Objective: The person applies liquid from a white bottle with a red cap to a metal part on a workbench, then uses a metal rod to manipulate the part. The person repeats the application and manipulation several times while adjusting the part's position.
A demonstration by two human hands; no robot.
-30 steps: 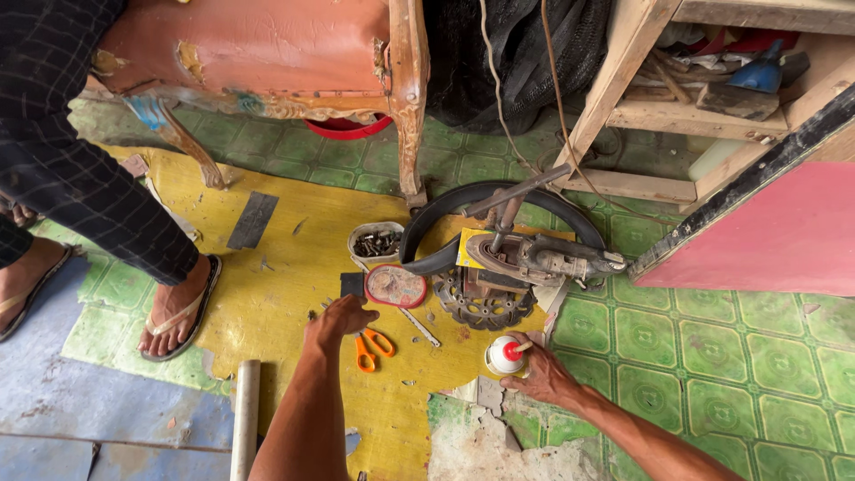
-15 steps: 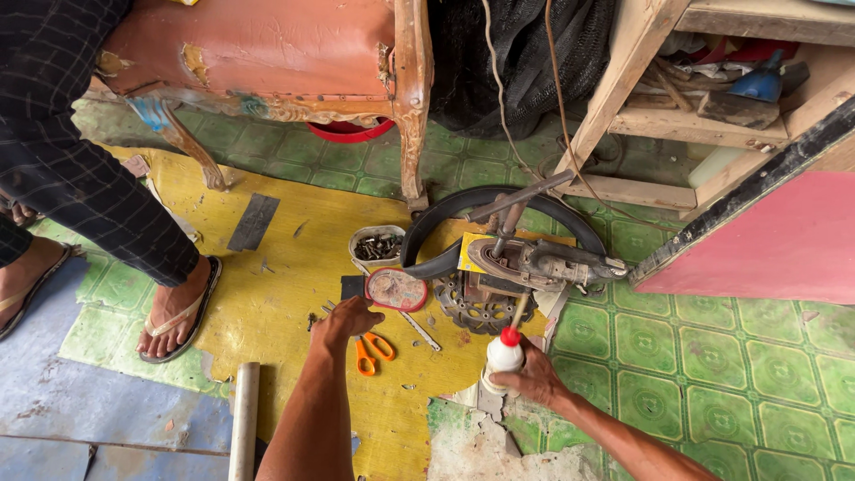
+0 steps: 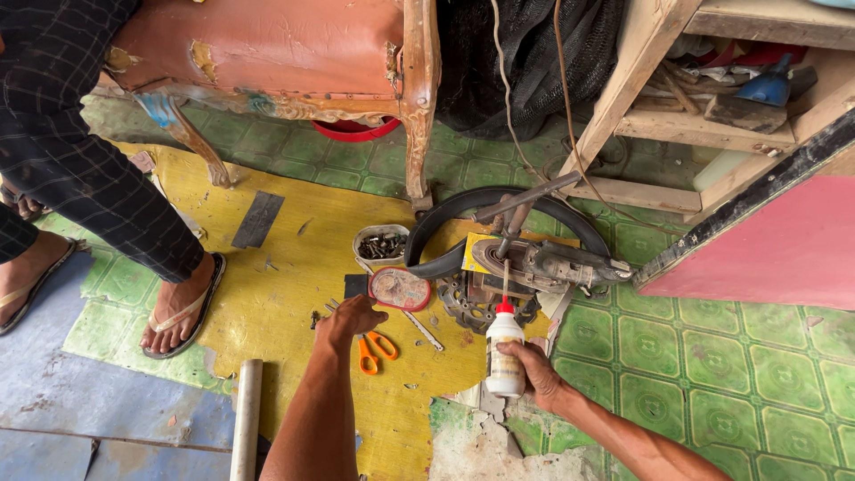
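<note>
— White plastic squeeze bottle, red nozzle, upright: where, and in whose grip?
— Right hand, fingers wrapped around the bottle's lower body. It stands at the edge of the yellow floor mat, just in front of the dark iron machine with the black rubber tyre piece arched behind it.
— Left hand?
— Palm down on the mat, fingers curled narrow over something I cannot make out. Orange-handled scissors lie just beside it, a round lid just beyond, and a small white tub of screws further up.
— Other entries?
— One carved wooden chair with worn reddish upholstery; another person's sandalled foot on the mat's left edge; green patterned floor tiles; a metal pipe near the left forearm.
</note>
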